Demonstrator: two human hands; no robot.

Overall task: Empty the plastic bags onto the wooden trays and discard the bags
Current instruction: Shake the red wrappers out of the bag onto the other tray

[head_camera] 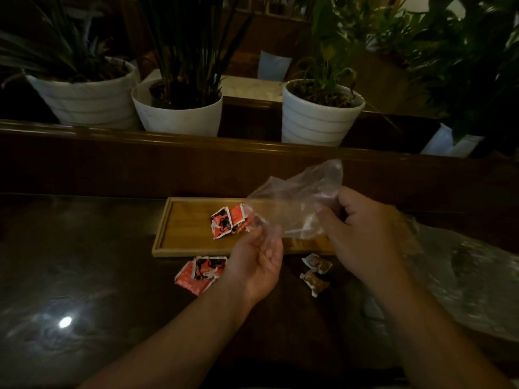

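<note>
A clear plastic bag point(297, 197) hangs over the wooden tray point(185, 234). My right hand point(362, 228) grips the bag's right side. My left hand point(257, 262) is palm up at the bag's lower left corner, fingers curled on the plastic. Red, black and white packets point(229, 220) lie on the tray under the bag's mouth. More red packets point(200, 272) lie on the dark table in front of the tray. Two brown wrapped sweets point(316, 272) lie on the table between my hands.
A second crumpled plastic bag point(471, 279) lies on the table at the right. White plant pots point(179, 108) stand on a ledge behind a wooden rail point(140, 137). The dark glossy table point(84, 276) stretches to the left.
</note>
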